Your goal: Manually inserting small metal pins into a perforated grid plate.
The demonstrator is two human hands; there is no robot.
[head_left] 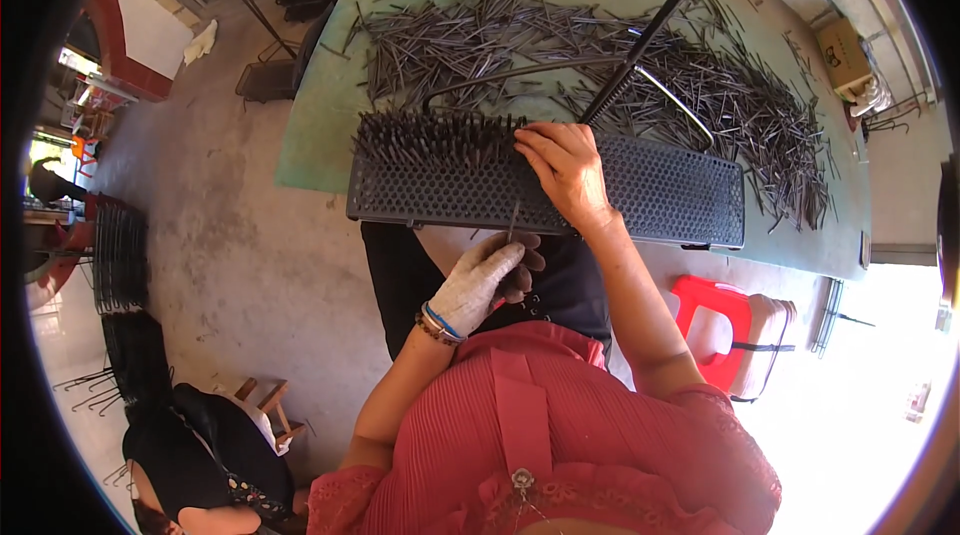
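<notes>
A long black perforated tray (650, 180) lies along the near edge of the green table. Thin dark rods (435, 140) stand upright, packed close together, in the holes of its left part; the right part shows bare holes. My right hand (565, 170), ungloved, reaches over the tray's middle with fingers curled together beside the last standing rods; what its fingertips pinch is hidden. Below the tray's front edge, my left hand (490, 275) wears a grey-white glove with dark fingers. A single thin rod (515, 220) sticks up from its closed fingers.
Loose dark rods (480, 35) lie heaped across the green table (310, 140) behind the tray. A black bar (660, 20) slants above them. A red stool (715, 320) stands at right, a cardboard box (843, 55) far right. Another person (200, 445) is at lower left.
</notes>
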